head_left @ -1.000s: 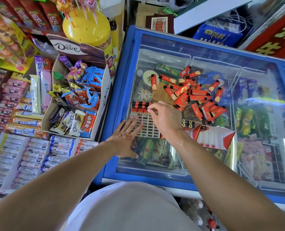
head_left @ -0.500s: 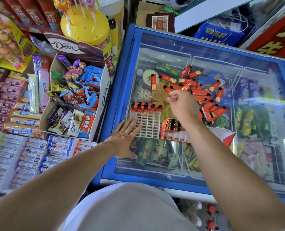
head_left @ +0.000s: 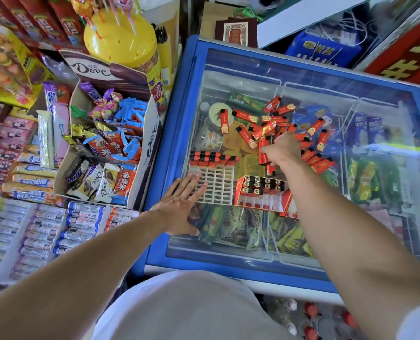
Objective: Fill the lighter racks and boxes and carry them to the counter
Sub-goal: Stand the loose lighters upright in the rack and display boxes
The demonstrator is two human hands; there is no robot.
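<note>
One white lighter rack (head_left: 215, 185) lies flat on the glass lid of a blue chest freezer (head_left: 177, 114). Its far row holds five red lighters with black caps (head_left: 212, 158); the other slots show bare white grid. Just to its right sits one red display box (head_left: 262, 192) with about a dozen lighters standing in its far rows, metal tops up, and white dividers showing at its near edge. Beyond both, a loose pile of red lighters (head_left: 277, 123) is scattered on the glass, some two dozen, an exact count not possible where they overlap; each is red with a black end and a small gold figure printed on it.

The left hand (head_left: 179, 207) rests flat with fingers spread, fingertips on the near left corner of the rack. The right hand (head_left: 283, 150) reaches into the pile, fingers curled around a few lighters.

Ice-cream packs show through the glass. Left of the freezer stands a Dove carton (head_left: 110, 143) full of chocolates, with a yellow lollipop tub (head_left: 120, 42) behind it and rows of candy rolls (head_left: 64, 229) nearer.
</note>
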